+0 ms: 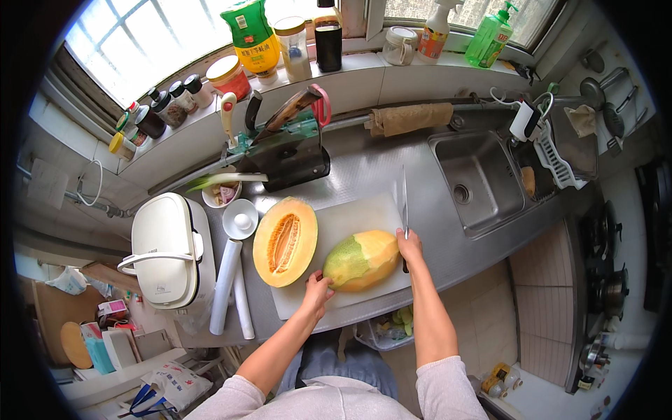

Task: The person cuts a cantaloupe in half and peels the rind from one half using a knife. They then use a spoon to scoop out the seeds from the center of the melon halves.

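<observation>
A partly peeled melon half (362, 260) lies cut side down on a white cutting board (344, 212), green rind showing on its left and upper part. My left hand (317, 294) touches its lower left end with the fingertips. My right hand (410, 245) is closed around a kitchen knife (405, 202) at the melon's right end; the blade points away from me, and part of the dark handle shows below the hand. The other melon half (286, 241), cut face up with seeds inside, rests at the board's left edge.
Left of the board are two plastic-wrap rolls (226, 286), an egg in a small bowl (253, 212) and a white lidded container (163, 231). Behind stands a knife block (294, 157). A sink (472, 178) is at the right. Below the counter edge is a bin (383, 342) with peelings.
</observation>
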The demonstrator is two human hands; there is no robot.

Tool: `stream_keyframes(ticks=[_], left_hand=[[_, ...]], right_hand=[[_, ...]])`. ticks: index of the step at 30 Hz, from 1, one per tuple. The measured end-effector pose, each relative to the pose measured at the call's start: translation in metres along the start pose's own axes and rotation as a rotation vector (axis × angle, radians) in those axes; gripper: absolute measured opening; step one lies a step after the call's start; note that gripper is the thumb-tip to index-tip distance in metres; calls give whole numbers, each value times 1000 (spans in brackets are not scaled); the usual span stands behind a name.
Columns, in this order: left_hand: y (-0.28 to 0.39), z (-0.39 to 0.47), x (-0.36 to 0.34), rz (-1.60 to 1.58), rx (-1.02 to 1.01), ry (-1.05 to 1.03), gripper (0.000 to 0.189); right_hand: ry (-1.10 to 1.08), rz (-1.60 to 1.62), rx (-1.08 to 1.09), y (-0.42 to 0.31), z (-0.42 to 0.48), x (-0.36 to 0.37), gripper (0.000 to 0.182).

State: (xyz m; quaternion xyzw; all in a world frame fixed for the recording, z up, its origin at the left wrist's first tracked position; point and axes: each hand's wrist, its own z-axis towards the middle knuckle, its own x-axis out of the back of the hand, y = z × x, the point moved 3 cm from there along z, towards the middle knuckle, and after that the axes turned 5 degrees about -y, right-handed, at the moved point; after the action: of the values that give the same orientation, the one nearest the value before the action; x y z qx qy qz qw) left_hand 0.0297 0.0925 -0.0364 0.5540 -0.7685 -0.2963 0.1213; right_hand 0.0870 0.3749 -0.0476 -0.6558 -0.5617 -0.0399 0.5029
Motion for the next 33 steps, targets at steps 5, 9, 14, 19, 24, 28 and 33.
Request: stream_keyframes(ticks=[5,9,14,19,24,28,33], left_hand=[[16,-10,-13,4,53,-32,55],[15,-8,-6,14,62,-17,54],[17,-7,-6,127,72,-47,51],[40,13,-25,356,32,-147,53],[80,83,-63,940,-204,-300,46],[131,89,-117,1448,-456,-474,43],[134,121,-116,1670,-774,-669,40]], right_hand=[[7,61,33,22,4,0,44],[-49,228,23,9,-18,3,41],[-69,392,-35,41,-50,8,35],[-10,624,-144,79,-97,17,31],[33,1069,-270,84,-138,-1,28],[182,1353,-265,70,-171,-59,32],[282,1261,-180,31,-209,-116,24]])
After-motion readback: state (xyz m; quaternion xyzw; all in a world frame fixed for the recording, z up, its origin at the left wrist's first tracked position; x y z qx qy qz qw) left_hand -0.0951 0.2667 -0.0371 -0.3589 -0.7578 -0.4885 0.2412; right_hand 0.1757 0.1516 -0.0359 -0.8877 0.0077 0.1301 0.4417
